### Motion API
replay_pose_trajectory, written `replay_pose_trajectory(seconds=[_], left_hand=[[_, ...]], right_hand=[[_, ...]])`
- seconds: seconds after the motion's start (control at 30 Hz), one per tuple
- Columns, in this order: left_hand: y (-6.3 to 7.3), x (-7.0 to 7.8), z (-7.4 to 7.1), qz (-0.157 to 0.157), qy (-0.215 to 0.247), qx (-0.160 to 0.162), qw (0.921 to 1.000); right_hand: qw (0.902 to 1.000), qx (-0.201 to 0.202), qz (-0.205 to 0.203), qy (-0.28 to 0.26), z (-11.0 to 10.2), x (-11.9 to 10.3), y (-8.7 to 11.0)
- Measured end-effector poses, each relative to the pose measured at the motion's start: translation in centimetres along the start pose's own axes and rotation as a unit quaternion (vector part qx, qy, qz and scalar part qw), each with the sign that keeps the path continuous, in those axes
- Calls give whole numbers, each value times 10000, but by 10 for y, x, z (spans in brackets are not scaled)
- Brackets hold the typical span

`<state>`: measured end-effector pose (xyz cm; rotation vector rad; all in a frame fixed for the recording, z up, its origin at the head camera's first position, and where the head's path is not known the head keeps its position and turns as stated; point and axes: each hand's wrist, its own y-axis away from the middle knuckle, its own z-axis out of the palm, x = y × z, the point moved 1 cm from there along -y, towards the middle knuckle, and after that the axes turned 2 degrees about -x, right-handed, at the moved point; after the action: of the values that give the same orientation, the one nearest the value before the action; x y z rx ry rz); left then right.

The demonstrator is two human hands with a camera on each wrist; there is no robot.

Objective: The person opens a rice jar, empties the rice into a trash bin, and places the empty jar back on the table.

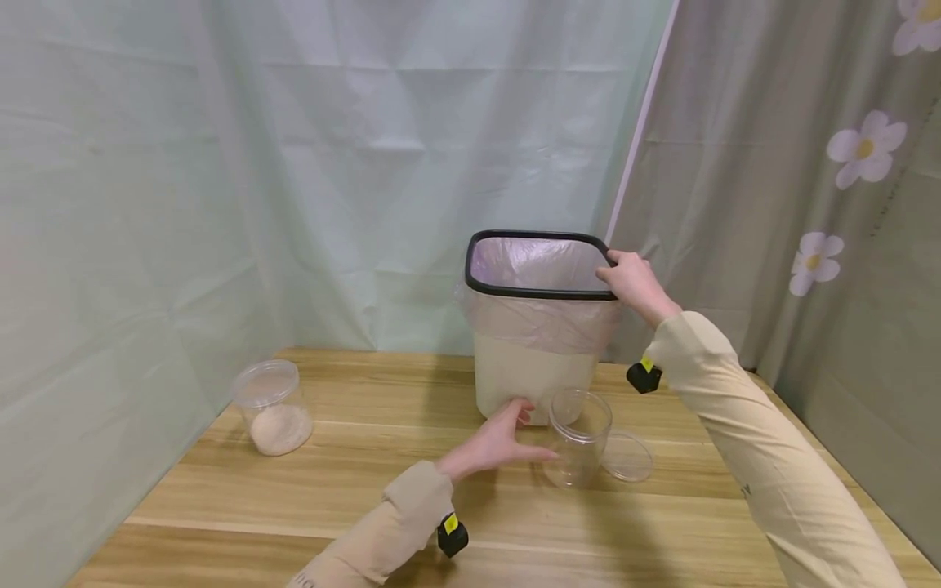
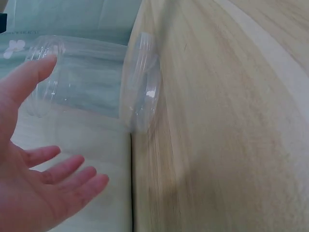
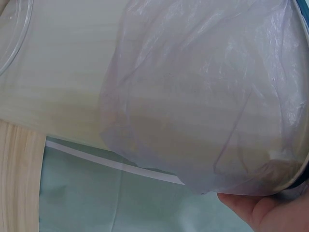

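A cream trash bin (image 1: 537, 376) with a black rim and a thin plastic liner bag (image 1: 540, 322) folded over its edge stands at the back of the table. My right hand (image 1: 638, 286) grips the bin's rim at its right side, thumb outside under the liner's edge in the right wrist view. Low in front of the bin, my left hand (image 1: 496, 445) is spread, thumb apart from the fingers and close to an upright clear plastic jar (image 1: 581, 449). Nothing shows inside this lidless jar. Its round clear lid (image 1: 627, 457) lies flat to its right.
Toward the left edge of the wooden table (image 1: 367, 490) stands another clear jar (image 1: 272, 408), lidded, with pale contents at its bottom. Pale curtains (image 1: 412, 163) hang behind the table, and a flowered curtain (image 1: 735, 204) hangs on the right.
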<state>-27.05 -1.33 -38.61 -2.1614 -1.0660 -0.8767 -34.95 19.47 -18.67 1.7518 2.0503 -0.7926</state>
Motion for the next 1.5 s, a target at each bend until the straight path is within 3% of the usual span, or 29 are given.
replay_pose_trajectory(seconds=[0.1, 0.2, 0.37, 0.53, 0.63, 0.87, 1.23, 1.33, 1.5], left_hand=[[3, 0, -3, 288, 154, 185, 9993], [6, 0, -8, 656, 330, 656, 9951], [9, -1, -23, 1059, 495, 1585, 9804], [14, 0, -44, 1192, 517, 2338, 9636], [19, -1, -57, 1103, 565, 2641, 9565], [28, -10, -83, 590, 353, 3058, 9496], [52, -25, -119, -29, -152, 3089, 9510], [60, -30, -133, -137, -436, 3231, 9453], [76, -39, -157, -286, -827, 3593, 9291]], right_hand=[[10000, -13, 37, -33, 0, 0, 1], [10000, -16, 53, -52, 1, 0, 1], [10000, 30, 13, -1, 1, 1, 0], [10000, 37, 16, 6, 0, 1, -1], [10000, 15, 43, -23, 0, 1, -1], [10000, 41, 41, -18, -1, 2, 0], [10000, 63, 2, 41, -2, 3, 0], [10000, 65, -1, 26, -1, 3, 1], [10000, 33, 16, -21, -1, 3, 0]])
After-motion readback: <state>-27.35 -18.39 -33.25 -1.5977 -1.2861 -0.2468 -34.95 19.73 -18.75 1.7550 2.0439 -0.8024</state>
